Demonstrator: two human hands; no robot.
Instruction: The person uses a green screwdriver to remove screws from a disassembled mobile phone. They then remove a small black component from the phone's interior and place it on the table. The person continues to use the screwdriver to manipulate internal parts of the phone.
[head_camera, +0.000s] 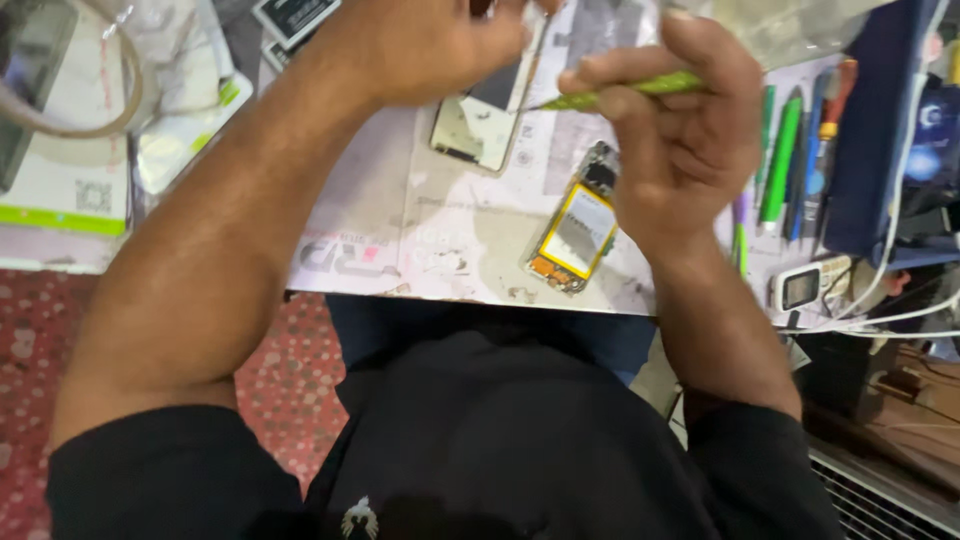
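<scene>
Head view: right hand grips green tool beside phone.

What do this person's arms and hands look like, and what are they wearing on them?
Both forearms are bare, with short black sleeves ending above the elbows. The left hand and right hand wear no gloves, and no watch or wristband shows. The black shirt has a small pale winged emblem on the chest.

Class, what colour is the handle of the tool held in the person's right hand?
Light green; the tool in the right hand shows best in the head view.
</scene>
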